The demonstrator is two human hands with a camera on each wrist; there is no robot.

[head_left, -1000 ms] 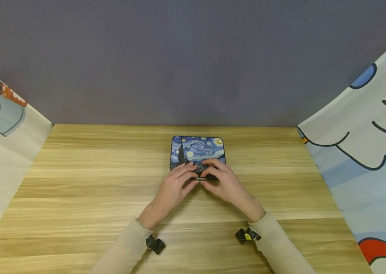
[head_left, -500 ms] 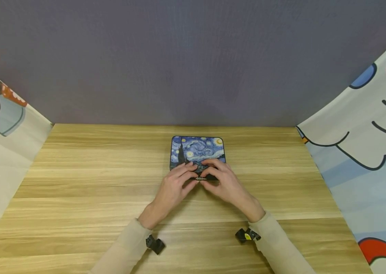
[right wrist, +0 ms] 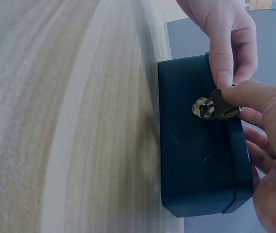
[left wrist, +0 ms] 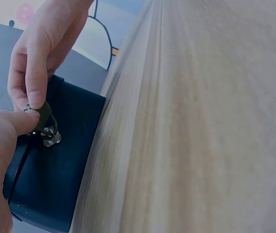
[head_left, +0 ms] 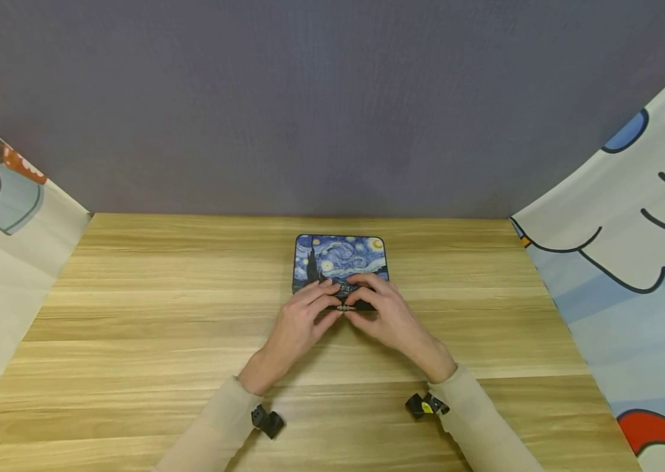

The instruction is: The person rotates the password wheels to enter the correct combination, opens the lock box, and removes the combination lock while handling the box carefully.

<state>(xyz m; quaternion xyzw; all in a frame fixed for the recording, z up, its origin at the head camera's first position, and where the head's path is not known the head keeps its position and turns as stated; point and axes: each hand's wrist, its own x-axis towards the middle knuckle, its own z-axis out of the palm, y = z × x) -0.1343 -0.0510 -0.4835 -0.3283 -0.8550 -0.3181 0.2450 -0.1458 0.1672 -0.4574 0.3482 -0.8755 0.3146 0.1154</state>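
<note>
A dark tin box (head_left: 341, 257) with a blue swirling night-sky painting on its closed lid lies on the table. In the wrist views its dark front wall (right wrist: 191, 150) carries a small metal hasp (right wrist: 196, 107). A small bronze-coloured padlock (right wrist: 221, 108) hangs there, its shackle at the hasp. From the left side my left hand (head_left: 302, 319) pinches the padlock between thumb and forefinger. My right hand (head_left: 391, 316) pinches it from the other side, thumbs nearly meeting. Other fingertips of both hands rest on the lid. Fingers cover part of the padlock, so its markings are hidden.
The wooden table (head_left: 149, 314) extends to both sides and in front of the box. A grey wall panel (head_left: 309, 111) rises behind it. Printed cartoon curtains hang at the left (head_left: 8, 216) and right (head_left: 622, 216).
</note>
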